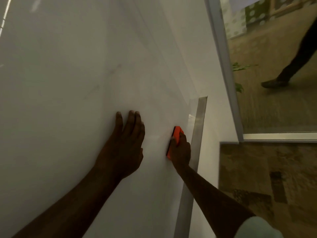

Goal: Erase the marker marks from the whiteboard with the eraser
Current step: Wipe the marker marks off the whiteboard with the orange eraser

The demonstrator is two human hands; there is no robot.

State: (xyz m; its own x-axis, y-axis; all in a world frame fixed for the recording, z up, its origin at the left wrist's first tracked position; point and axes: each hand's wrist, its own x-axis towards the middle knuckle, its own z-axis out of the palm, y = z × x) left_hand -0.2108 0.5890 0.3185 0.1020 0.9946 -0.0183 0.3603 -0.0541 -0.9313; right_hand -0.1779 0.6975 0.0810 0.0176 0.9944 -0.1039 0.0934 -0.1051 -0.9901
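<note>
We see the whiteboard (77, 69) filling the left and centre of the frame, tilted in this view. Faint grey marker marks (118, 67) (smudged, nothing we can read) sit above centre. The left hand (126, 143) lies flat on the board, fingers spread, its grip open and empty. Just to its right, the right hand (180, 150) has its grip closed around the orange eraser (175, 134), pressed against the board near the metal tray (197, 134). At upper right, a person's dark leg and shoe (274, 82) show on the carpeted floor (257, 48).
</note>
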